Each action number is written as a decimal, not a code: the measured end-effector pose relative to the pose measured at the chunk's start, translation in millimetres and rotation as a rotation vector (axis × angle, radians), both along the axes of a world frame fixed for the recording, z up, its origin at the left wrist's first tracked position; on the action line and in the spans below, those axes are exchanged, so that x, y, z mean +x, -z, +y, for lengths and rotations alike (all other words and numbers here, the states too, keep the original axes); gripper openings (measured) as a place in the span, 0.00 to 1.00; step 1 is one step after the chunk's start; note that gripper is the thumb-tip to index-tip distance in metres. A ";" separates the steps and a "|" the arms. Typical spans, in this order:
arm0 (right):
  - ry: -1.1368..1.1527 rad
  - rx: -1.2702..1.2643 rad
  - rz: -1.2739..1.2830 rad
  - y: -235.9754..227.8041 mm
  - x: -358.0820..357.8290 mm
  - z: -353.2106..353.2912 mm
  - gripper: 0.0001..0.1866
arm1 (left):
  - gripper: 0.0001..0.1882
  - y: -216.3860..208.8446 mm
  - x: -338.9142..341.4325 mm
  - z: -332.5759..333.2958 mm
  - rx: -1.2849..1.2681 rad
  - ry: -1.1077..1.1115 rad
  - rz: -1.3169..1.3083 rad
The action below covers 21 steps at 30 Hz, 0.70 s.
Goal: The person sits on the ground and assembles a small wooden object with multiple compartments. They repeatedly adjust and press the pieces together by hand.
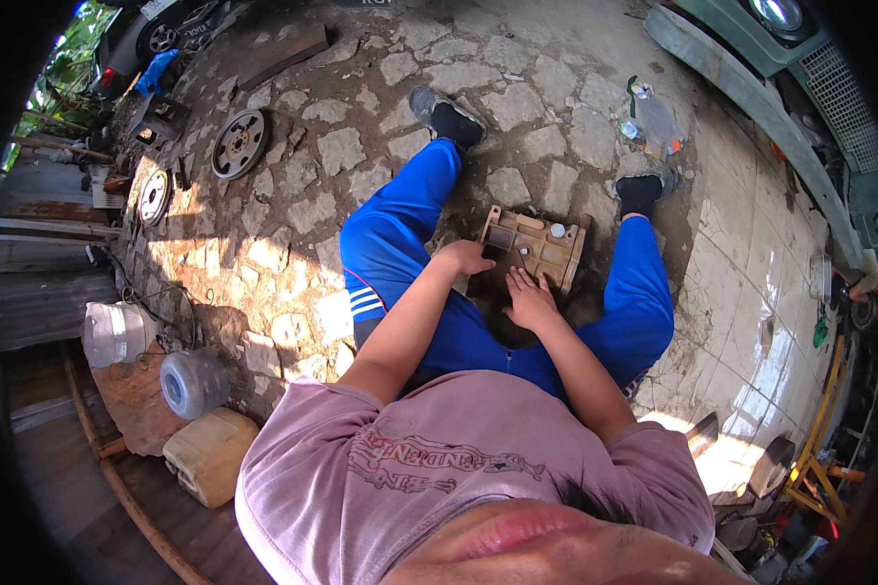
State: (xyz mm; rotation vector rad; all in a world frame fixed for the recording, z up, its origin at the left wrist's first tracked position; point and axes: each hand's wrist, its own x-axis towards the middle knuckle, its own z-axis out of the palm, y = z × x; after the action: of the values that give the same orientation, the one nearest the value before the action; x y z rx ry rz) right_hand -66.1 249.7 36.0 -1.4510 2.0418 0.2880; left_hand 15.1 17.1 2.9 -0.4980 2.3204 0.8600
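A tan cast metal part [554,255] with ribbed, walled compartments lies on the ground between my spread legs. At its left edge my left hand [466,257] is closed, fingers together on the rim. My right hand [532,300] is open, its fingers stretched out flat over the near edge of the casting. A round whitish piece [557,231] sits in the casting's far right part, and a smaller pale piece [524,252] is near its middle, just beyond my right fingertips. The casting's underside is hidden.
Uneven stone paving [337,151] surrounds me, with pale tiles [741,322] at right. Two round metal discs [239,144] [154,197] lie at left. Nearby are a clear water jug [193,383], a yellowish jerrycan [210,455] and a bucket [114,333]. A green vehicle's bumper [751,107] stands far right.
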 end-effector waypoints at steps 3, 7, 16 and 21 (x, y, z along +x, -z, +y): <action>-0.008 -0.039 0.019 7.2 -2.7 -11.8 0.45 | 0.40 9.2 0.2 -2.6 0.033 0.005 -0.006; -0.004 -0.047 0.019 4.0 1.6 -1.6 0.45 | 0.38 17.3 5.7 1.6 -0.004 -0.036 0.069; 0.009 -0.028 0.030 4.1 2.4 0.6 0.45 | 0.39 7.1 7.2 6.7 -0.014 -0.041 0.065; -0.012 -0.079 0.077 11.3 -3.0 -10.0 0.44 | 0.41 -3.9 2.1 4.3 0.031 -0.027 0.010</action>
State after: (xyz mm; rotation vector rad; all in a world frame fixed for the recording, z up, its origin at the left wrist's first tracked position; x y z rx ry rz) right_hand -69.1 239.7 24.8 -1.5208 2.1280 0.2748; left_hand 17.2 21.4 6.7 -0.5141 2.3108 0.9115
